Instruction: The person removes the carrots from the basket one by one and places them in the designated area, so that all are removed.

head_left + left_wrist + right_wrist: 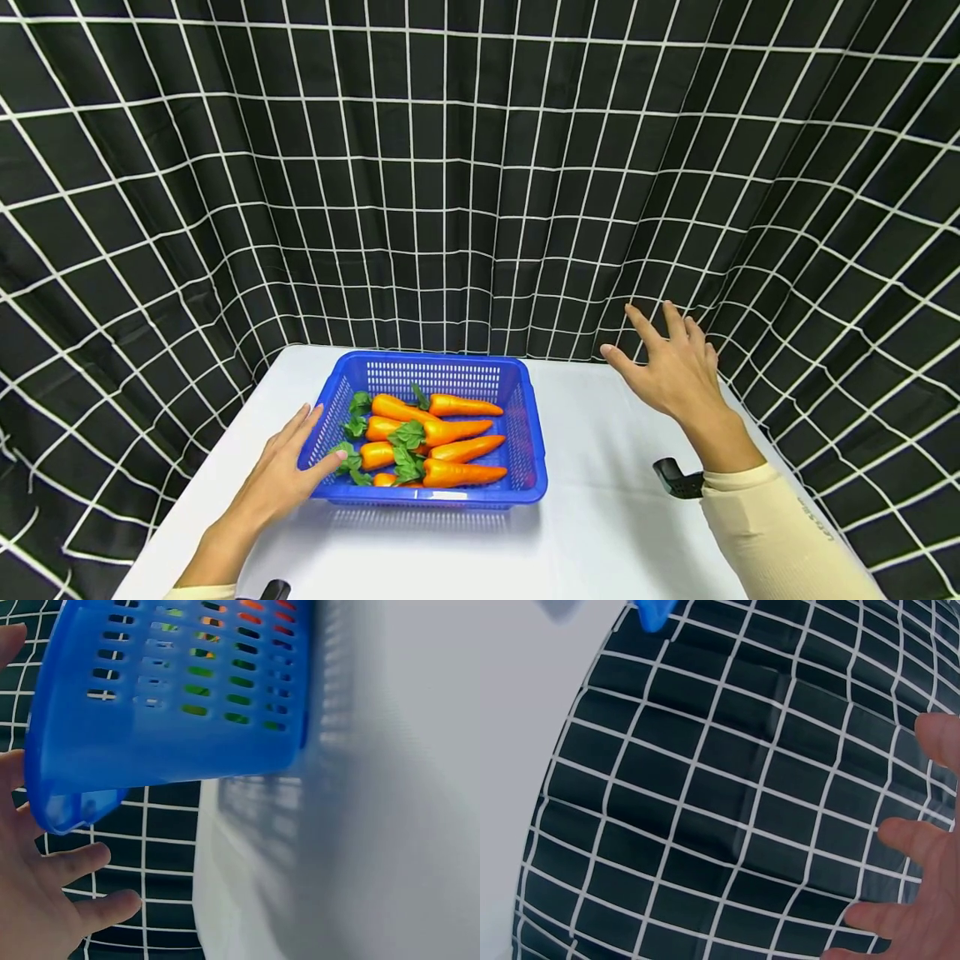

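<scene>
A blue plastic basket (480,495) with slotted walls stands on the white table, holding several orange carrots (465,473) with green leafy tops (408,435). At its left side is my left hand (288,458), thumb over the near left corner and fingers spread along the left rim. The left wrist view shows the basket's slotted wall (172,697) beside the fingers of my left hand (45,877). My right hand (675,371) hangs in the air over the right part of the table, fingers spread, holding nothing. In the right wrist view its fingertips (904,836) stand apart before the curtain.
The white table (592,508) extends to the right of the basket and in front of it. A black curtain with a white grid (465,183) surrounds the table at the back and both sides. A black wrist device (678,479) sits on my right wrist.
</scene>
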### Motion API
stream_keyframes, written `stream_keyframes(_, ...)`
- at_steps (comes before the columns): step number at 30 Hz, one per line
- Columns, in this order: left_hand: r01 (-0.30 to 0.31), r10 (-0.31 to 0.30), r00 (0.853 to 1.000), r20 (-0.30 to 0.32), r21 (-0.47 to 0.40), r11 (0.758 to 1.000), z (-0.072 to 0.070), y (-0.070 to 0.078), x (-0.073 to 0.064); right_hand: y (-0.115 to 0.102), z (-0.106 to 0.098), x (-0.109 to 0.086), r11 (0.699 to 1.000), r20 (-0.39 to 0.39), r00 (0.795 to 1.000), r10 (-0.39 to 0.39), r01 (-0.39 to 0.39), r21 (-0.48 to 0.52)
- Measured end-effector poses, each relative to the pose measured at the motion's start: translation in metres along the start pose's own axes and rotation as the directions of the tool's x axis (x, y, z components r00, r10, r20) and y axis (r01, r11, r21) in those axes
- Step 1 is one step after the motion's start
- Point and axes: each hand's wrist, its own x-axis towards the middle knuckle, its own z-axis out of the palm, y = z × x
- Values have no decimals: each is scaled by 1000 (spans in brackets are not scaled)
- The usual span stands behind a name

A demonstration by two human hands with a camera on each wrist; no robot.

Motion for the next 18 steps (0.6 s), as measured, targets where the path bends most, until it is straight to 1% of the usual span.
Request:
stream_keyframes(5, 6, -6, 999, 33, -1, 1000, 6, -3, -5, 1, 1, -2, 1000, -6, 1000, -8, 8, -3)
stream_keyframes(9, 36, -35, 998, 52, -2, 999, 10, -5, -10, 3, 3, -4, 1000, -6, 1000, -14, 14, 2)
stream_keyframes(13, 48, -48, 997, 55, 2, 999, 12, -5, -10, 5, 3, -4, 1000, -5, 1000, -15, 15, 9)
stream_keyframes(18, 38, -38, 998, 40, 3, 999, 15, -7, -10, 6, 2, -5, 999, -12, 1000, -28, 28, 15)
